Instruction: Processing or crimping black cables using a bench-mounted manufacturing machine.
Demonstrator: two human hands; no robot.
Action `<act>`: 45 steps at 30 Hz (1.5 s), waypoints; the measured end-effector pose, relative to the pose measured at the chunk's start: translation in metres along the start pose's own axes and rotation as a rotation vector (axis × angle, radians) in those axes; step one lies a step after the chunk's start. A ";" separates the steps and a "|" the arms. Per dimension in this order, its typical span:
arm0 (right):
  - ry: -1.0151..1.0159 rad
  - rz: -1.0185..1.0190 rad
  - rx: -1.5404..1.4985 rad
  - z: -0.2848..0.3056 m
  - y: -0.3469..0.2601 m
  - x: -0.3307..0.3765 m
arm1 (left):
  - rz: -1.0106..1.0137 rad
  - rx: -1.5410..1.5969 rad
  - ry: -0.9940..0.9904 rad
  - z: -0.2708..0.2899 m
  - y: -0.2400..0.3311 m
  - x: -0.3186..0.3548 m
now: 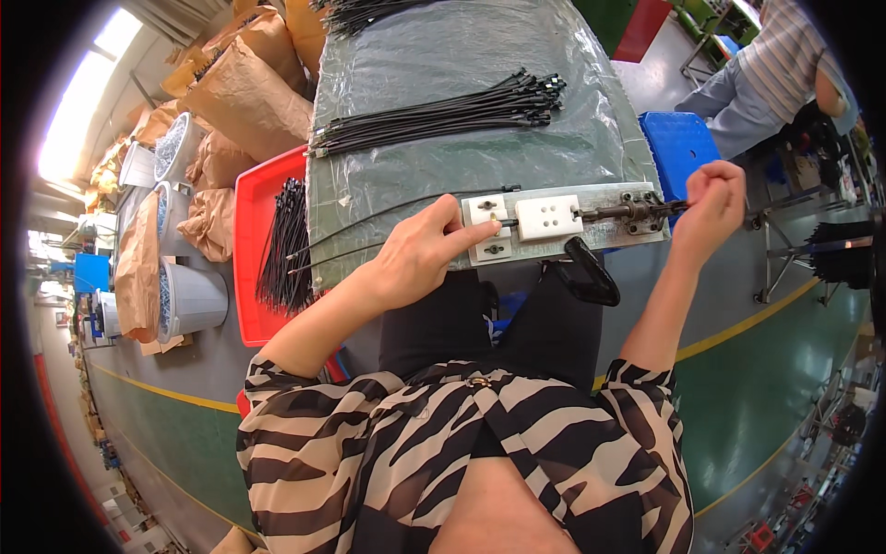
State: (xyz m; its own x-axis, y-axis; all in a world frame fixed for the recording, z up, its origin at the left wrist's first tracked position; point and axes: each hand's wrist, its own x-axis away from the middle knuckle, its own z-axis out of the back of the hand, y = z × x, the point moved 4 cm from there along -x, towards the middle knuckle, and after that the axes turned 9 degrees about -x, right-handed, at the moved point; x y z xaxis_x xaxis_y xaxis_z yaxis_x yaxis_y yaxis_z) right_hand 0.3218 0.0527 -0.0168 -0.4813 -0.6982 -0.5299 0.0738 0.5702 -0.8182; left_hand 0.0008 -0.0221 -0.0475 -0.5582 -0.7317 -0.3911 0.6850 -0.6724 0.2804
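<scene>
My left hand [413, 261] is at the left end of a metal clamping fixture [609, 242], its index fingertip on a slotted white block [484, 242]. Under this hand runs a thin black cable [343, 255], which its fingers appear to pinch; the palm hides part of it. Beside it is a second white block [548, 218] with small holes, then a dark metal rod in a bracket [639, 212]. My right hand [709, 210] is raised at the fixture's right end with curled fingers. Whatever they may hold is hidden. A black-gripped lever [588, 275] sticks out toward me.
Black cable bundles [443, 115] lie on the plastic-covered table [591, 120]. Another single cable [406, 205] lies behind my left hand. A red tray [249, 231] with more cables stands left, near grey buckets [198, 297] and paper sacks [249, 92]. Right are a blue stool [678, 143] and a seated person [766, 83].
</scene>
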 end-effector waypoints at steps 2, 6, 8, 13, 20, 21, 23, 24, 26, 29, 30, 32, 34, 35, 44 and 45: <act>-0.056 0.052 0.104 -0.007 0.002 0.013 | -0.002 0.001 -0.001 0.002 0.000 0.001; -0.548 0.616 0.697 -0.042 0.003 0.053 | 0.004 -0.040 -0.025 0.010 -0.002 0.006; -0.560 0.501 0.556 -0.042 -0.003 0.053 | 0.006 -0.029 -0.037 0.014 -0.003 0.006; -0.454 0.383 0.353 -0.033 0.011 0.035 | -0.027 0.021 -0.053 0.027 -0.003 -0.014; -0.160 0.247 0.231 -0.030 0.020 -0.012 | -0.025 0.019 -0.076 0.025 -0.016 -0.048; 0.010 0.177 0.149 -0.019 0.014 -0.036 | -0.005 0.025 -0.062 0.026 -0.020 -0.050; 0.192 -0.194 -0.437 0.011 0.035 -0.081 | 0.006 0.058 -0.033 0.025 -0.027 -0.059; 0.200 -0.189 -0.429 0.019 0.039 -0.085 | 0.025 0.041 0.045 0.025 -0.031 -0.060; 0.191 -0.247 -0.518 0.024 0.050 -0.087 | 0.062 0.006 0.118 0.028 -0.043 -0.069; 0.140 -0.270 -0.575 0.030 0.057 -0.095 | 0.164 0.014 0.181 0.023 -0.061 -0.088; 0.145 -0.260 -0.569 0.029 0.055 -0.095 | 0.141 0.027 0.159 0.015 -0.067 -0.094; 0.157 -0.240 -0.556 0.026 0.049 -0.094 | 0.093 0.054 0.111 -0.002 -0.076 -0.103; 0.169 -0.236 -0.542 0.027 0.043 -0.091 | 0.096 0.044 0.104 -0.011 -0.080 -0.112; 0.178 -0.235 -0.532 0.028 0.040 -0.090 | 0.078 -0.014 0.145 -0.010 -0.083 -0.121; 0.190 -0.252 -0.503 0.038 0.013 -0.080 | 0.078 -0.104 0.183 -0.019 -0.081 -0.154; 0.188 -0.253 -0.506 0.040 0.011 -0.080 | 0.052 -0.103 0.225 -0.014 -0.075 -0.154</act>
State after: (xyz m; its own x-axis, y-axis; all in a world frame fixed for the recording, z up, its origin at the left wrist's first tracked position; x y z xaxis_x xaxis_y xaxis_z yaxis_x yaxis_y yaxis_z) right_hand 0.3958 0.0978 0.0078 -0.5797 -0.7767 -0.2463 -0.4660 0.5640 -0.6817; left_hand 0.0414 0.1425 -0.0210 -0.4102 -0.7142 -0.5671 0.7610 -0.6107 0.2188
